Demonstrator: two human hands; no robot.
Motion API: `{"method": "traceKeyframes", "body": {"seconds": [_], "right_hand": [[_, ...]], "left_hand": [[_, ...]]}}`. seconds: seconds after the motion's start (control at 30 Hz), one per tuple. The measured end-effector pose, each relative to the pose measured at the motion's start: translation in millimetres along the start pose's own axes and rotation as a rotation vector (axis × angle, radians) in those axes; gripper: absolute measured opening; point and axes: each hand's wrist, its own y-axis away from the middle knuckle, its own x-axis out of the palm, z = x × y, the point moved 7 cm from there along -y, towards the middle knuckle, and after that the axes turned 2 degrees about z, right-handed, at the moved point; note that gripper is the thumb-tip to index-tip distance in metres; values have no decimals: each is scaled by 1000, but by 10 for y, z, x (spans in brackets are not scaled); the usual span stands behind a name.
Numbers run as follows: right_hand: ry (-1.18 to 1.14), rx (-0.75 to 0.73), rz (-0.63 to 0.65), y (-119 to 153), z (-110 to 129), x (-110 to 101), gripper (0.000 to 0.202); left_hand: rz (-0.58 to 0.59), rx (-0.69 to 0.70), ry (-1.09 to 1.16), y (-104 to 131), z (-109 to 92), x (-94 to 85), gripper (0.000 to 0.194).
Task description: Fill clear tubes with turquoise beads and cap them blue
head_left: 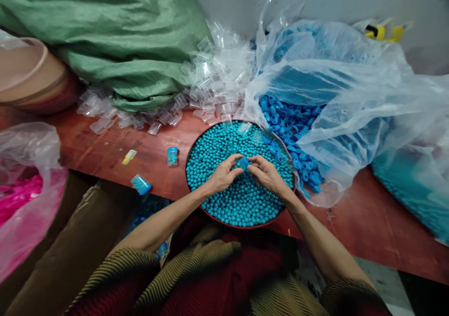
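Note:
Over a round red-rimmed tray (240, 226) full of turquoise balls, both of my hands meet at a small blue cap (244, 162). My left hand (225, 172) pinches it from the left, and my right hand (265, 173) has its fingers closed on its right side. Whether a clear container is joined to the cap is hard to make out. A few blue caps (277, 153) and clear pieces (244, 128) lie on the balls at the tray's back and right.
Clear containers (220, 82) are heaped behind the tray, beside a green sack (140, 40). A plastic bag (336, 86) spills blue caps at the right. Filled blue-capped containers (172, 157) (141, 184) lie left; a bin (31, 72) stands far left.

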Motion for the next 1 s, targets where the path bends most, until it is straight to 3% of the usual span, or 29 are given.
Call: {"method": "traceKeyframes", "body": {"seconds": [0.13, 0.43, 0.7, 0.87, 1.0], "right_hand": [[-125, 18, -4, -15, 6, 5, 28], [-49, 60, -7, 46, 7, -1, 27], [-89, 4, -70, 34, 12, 22, 25], [-100, 41, -98, 29, -39, 24, 27], [-12, -10, -115, 31, 19, -7, 26]], "left_hand": [[25, -71, 37, -12, 45, 39, 44], [50, -145, 165, 39, 49, 56, 48], [37, -152, 148, 16, 74, 61, 48], [42, -183, 194, 32, 62, 93, 58], [20, -210, 178, 60, 24, 78, 62]]}}
